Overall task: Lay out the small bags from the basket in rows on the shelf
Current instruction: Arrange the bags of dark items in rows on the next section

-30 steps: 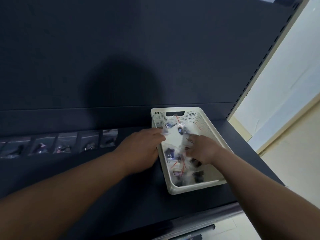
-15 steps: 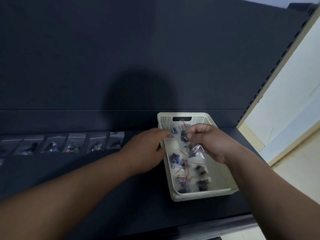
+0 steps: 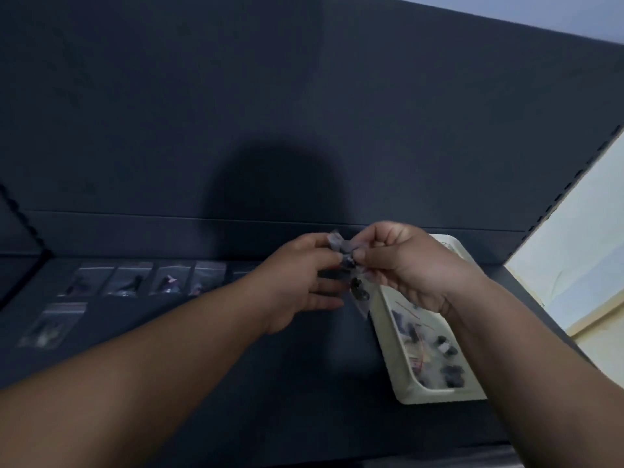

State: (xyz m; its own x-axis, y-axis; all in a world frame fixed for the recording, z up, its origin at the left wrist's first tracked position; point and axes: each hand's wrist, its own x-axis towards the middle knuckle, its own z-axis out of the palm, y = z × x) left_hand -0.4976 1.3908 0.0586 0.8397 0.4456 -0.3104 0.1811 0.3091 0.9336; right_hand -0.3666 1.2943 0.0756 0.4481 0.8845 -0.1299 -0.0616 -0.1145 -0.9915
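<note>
**Pinch on a small bag (image 3: pixel 340 246) above the shelf (image 3: pixel 236 393)**

Seen from the head camera, the left hand (image 3: pixel 304 285) and the right hand (image 3: pixel 412 268) were raised close together over the dark shelf, just left of the far end of the basket (image 3: pixel 439 396). Each pinched the crumpled clear top of the small bag between thumb and forefinger. More clear plastic with a dark piece inside hung below the fingertips. Whether that belonged to the same bag or to a second one could not be told.

The cream basket lay on the shelf at the right, partly under the right forearm, and held more bags (image 3: pixel 442 352) with dark parts and thin red lines. At the left, a row of bags (image 3: pixel 148 280) lay flat along the back of the shelf. A single bag (image 3: pixel 50 324) lay in front of the row's left end. A rounded shadow (image 3: pixel 273 187) fell on the back panel (image 3: pixel 304 79).
</note>
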